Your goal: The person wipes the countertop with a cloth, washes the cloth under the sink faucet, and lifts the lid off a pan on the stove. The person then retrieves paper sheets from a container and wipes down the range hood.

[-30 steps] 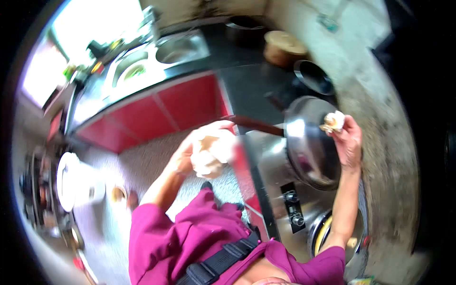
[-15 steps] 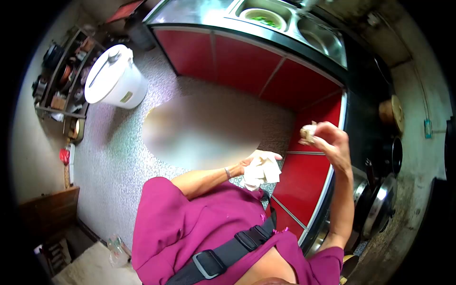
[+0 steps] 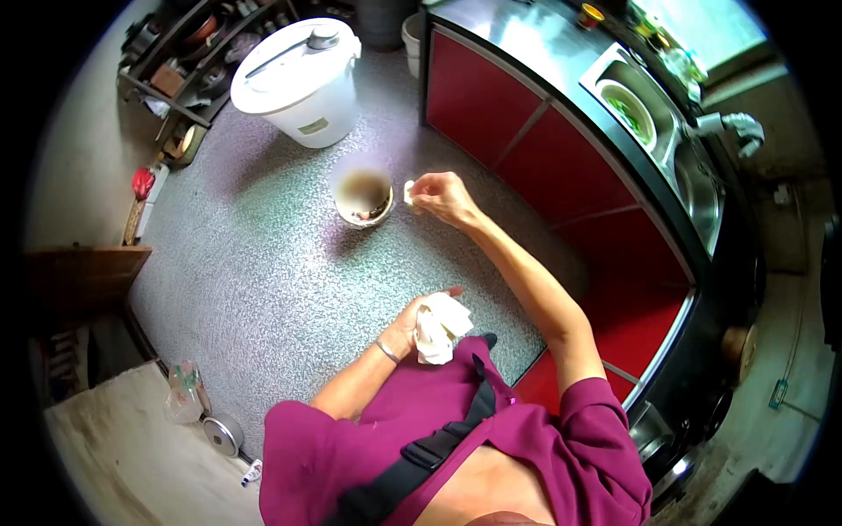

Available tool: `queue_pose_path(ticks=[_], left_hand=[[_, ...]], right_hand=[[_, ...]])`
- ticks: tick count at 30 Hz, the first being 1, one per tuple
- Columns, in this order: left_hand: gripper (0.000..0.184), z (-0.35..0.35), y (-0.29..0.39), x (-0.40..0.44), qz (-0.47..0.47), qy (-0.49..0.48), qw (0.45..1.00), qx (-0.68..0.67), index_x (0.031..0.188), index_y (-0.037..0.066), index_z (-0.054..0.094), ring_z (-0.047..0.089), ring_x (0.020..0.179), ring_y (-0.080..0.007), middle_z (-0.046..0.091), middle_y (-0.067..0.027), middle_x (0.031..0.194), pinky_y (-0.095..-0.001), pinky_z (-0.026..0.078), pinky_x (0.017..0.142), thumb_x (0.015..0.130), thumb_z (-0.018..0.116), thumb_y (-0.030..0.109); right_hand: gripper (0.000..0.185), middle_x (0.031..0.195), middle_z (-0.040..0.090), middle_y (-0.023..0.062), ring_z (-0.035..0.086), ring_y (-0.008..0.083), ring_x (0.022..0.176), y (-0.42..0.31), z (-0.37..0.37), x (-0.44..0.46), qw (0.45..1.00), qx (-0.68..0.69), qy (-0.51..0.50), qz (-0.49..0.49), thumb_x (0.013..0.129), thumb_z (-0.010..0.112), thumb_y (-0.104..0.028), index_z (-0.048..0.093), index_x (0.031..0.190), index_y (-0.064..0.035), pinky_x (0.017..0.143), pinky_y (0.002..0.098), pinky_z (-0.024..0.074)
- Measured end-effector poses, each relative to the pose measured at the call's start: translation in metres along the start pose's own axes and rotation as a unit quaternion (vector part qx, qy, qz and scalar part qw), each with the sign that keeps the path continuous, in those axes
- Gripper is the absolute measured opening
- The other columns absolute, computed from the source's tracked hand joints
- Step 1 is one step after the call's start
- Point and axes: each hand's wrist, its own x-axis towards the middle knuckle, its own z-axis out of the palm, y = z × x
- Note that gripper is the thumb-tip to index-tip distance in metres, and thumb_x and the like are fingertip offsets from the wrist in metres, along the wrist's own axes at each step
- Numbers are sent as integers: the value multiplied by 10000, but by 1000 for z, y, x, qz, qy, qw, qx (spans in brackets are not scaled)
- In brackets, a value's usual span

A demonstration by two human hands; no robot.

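Note:
My left hand (image 3: pixel 405 326) is closed around a loose bunch of white paper tissue (image 3: pixel 438 326), held in front of my body. My right hand (image 3: pixel 445 198) reaches out over the floor, its fingers pinching a small crumpled piece of tissue (image 3: pixel 409 193). Just to the left of that piece, a small round waste bin (image 3: pixel 365 221) stands on the floor, with some dark and pale scraps inside. The upper part of the bin is blurred. Piece and bin are apart in the picture.
A big white lidded bucket (image 3: pixel 320 118) stands beyond the bin, with a ladle-like utensil (image 3: pixel 323 37) on its lid. Red cabinets (image 3: pixel 561 167) run along the right, under a counter with a sink (image 3: pixel 671 131) holding a bowl of greens (image 3: pixel 633 112). Shelves (image 3: pixel 189 88) stand at the left.
My right hand has moved from beside the stove counter out to the waste bin, still holding the crumpled tissue. My view has turned, and the bin now shows. My left hand keeps the tissue bunch.

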Motion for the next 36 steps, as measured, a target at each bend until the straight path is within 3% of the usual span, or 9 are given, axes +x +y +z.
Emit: queue_pose_path(ticks=[3,8,9,11,16,22,28,33,36], left_hand=[[485,-12,5,-15,55,29,998,-27,1274,44,391,629,830,-299,598,-209,1014,-416,548,671,844,474,255],[490,-29,17,-35,119,27,991,-53,1263,38,395,629,832,-297,600,-204,1004,-410,548,677,833,508,243],[497,-32,17,-38,140,32,986,-83,1262,37,393,628,831,-300,599,-205,1005,-413,548,673,826,522,235],[512,-38,18,-43,174,27,977,-118,1260,31,392,627,828,-310,600,-201,998,-421,550,659,815,548,230],[488,-28,32,-41,208,5,973,-104,1237,36,419,627,822,-315,615,-183,962,-421,549,646,820,549,255],[328,22,64,-2,223,61,972,53,1166,52,486,631,790,-239,623,-141,942,-351,540,669,900,440,239],[261,78,48,66,201,29,957,209,1142,31,477,611,836,-171,602,-100,958,-281,526,709,917,451,160],[291,113,-6,118,110,-11,943,315,1156,27,467,591,870,-162,584,-96,989,-280,505,750,917,461,194],[391,138,-58,143,27,-41,930,365,1168,27,466,565,947,-167,567,-102,1047,-307,472,817,906,478,317]], right_hand=[[206,792,645,113,615,169,711,-2,36,53,997,-78,-8,-17,765,639,-95,636,933,24,669,304,513],[326,988,634,161,605,221,909,-1,66,96,997,-35,-68,8,772,639,-111,603,1068,20,790,336,493],[322,1013,625,161,594,233,949,9,69,101,992,53,-73,89,792,622,-100,590,1089,21,815,345,485],[282,992,626,160,606,214,886,33,66,98,995,59,-40,64,825,569,-71,584,1093,17,762,324,500],[270,871,634,93,604,141,767,71,23,42,982,146,-13,116,832,529,-68,572,1075,42,707,261,506],[501,1169,501,174,530,226,1022,42,-20,-78,957,245,-50,147,862,563,-318,447,1245,-16,780,346,513],[590,1239,442,181,499,256,1076,21,-34,-164,928,363,63,58,855,579,-301,335,1326,-43,797,363,516],[203,821,629,47,583,95,752,17,-69,-238,907,279,314,11,833,613,-146,621,976,-1,645,225,487],[165,831,630,51,582,95,752,21,-98,-304,875,246,416,-19,842,592,-117,626,948,3,661,227,487]])
